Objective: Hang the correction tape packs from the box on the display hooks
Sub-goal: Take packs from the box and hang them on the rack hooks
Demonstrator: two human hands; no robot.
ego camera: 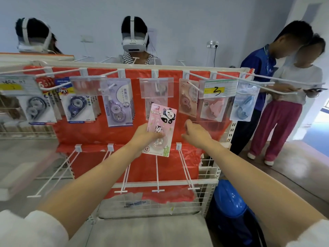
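Before the red-backed wire display rack [99,132], seen from the head camera, the left hand [142,135] grasps a pink panda-printed correction tape pack [161,130] by its lower half, thumb across the front, holding it upright and slightly tilted just below the middle upper hook with its clear plastic label holder [156,87]. The right hand [195,133] is beside the pack, not touching it, fingers loosely curled and grasping nothing. The step in hand appears to be bringing the pack up for hanging; the next move calls for raising it so that the hanging hole at its top edge meets the tip of the white hook, then sliding it back along the prong. The hanging label holder stands in front of that hook and may obstruct the approach, so the free hand may need to lift it. A pack seems already to hang behind the holder, though blur makes this uncertain. Neighbouring upper hooks carry a lilac correction tape pack [118,104], a navy one [78,106] and a pale blue one [243,104]; the lower white prongs [157,173] are bare. The supply box is not identifiable. People wearing white headsets [134,42] stand behind the rack, and a blue plastic bin [229,204] sits at lower right.
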